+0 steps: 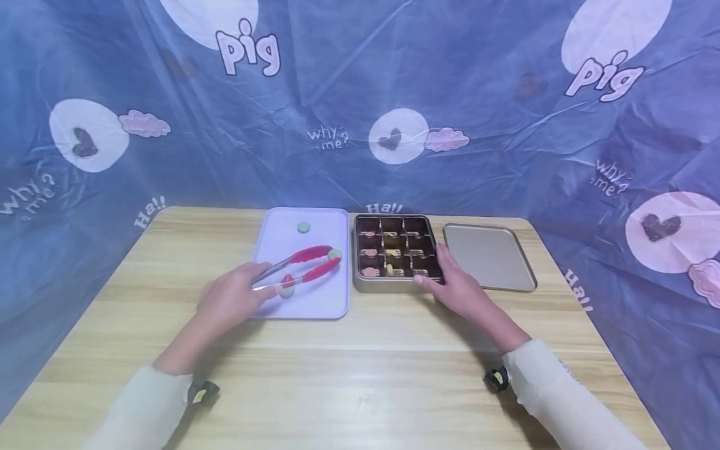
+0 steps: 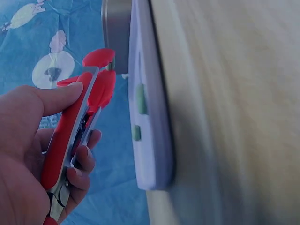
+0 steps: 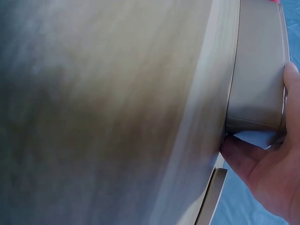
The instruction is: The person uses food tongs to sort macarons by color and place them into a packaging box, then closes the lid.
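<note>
My left hand (image 1: 233, 297) holds red-tipped metal tongs (image 1: 317, 269) over the lilac tray (image 1: 332, 303). Between the tong tips sits a small round green piece (image 1: 334, 254), also seen in the left wrist view. Two more green pieces lie on the tray, one near its back (image 1: 304, 227) and one near the front (image 1: 287, 291), partly behind the tongs. My right hand (image 1: 461, 290) grips the front right corner of a divided tin (image 1: 388, 285), thumb on its rim and fingers along its side. Pinkish pieces (image 1: 370, 272) fill the left column; yellowish ones (image 1: 390, 270) show in the middle column.
A flat metal lid (image 1: 486, 256) lies right of the tin, close to my right hand. The tray stands just left of the tin with a narrow gap. Behind the wooden table (image 1: 360, 375) hangs a blue printed cloth (image 1: 337, 75).
</note>
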`<state>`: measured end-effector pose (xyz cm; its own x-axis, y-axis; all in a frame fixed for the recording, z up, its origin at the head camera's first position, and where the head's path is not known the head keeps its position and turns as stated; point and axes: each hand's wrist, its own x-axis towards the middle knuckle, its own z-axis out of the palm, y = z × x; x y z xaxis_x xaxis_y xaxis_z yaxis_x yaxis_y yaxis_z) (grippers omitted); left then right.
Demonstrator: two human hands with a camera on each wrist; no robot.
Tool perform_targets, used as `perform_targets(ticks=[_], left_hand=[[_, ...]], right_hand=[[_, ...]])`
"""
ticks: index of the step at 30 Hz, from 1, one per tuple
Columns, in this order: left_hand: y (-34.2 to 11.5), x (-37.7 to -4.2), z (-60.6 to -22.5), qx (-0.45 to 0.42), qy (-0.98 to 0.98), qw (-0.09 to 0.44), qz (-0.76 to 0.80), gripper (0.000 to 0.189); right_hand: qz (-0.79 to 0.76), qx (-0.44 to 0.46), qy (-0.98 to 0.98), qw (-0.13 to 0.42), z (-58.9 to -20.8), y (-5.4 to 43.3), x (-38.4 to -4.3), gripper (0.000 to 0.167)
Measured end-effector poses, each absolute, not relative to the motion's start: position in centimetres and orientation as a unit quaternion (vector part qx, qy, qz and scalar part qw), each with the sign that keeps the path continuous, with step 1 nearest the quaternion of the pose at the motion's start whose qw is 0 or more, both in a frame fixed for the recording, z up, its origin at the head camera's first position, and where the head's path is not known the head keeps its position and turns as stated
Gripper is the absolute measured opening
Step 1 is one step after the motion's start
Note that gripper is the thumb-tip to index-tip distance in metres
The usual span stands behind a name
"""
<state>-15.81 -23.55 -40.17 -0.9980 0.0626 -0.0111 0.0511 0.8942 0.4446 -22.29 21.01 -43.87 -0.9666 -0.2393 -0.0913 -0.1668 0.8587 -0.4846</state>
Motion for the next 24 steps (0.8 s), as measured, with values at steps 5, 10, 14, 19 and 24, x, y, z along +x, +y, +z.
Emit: perform_targets(ticks=[5,10,14,19,24], left_hand=[[-22.1,-16.5,-39.2,0.041,0.975,0.013,0.22,0.066],[-20.2,-17.4,-38.2,0.048,0.974,0.031,0.217,0.066],[-18.6,-18.2,-37.7,0.071,0.972,0.026,0.222,0.064],[-16.6,-18.9,-37.6,0.103,0.969,0.017,0.224,0.062],[-15.0,-19.4,-37.4,0.115,0.968,0.02,0.22,0.06]], right_hand=[[-0.239,-0.107,0.962,0.076,-43.7,21.2,-22.4,0.105],[-0.239,-0.106,0.962,0.075,-43.8,21.2,-22.5,0.105],[-0.239,-0.103,0.962,0.079,-43.7,21.1,-22.4,0.105],[-0.239,-0.102,0.962,0.082,-43.5,21.1,-22.4,0.105],[-0.238,-0.099,0.963,0.083,-43.4,21.3,-22.3,0.105]])
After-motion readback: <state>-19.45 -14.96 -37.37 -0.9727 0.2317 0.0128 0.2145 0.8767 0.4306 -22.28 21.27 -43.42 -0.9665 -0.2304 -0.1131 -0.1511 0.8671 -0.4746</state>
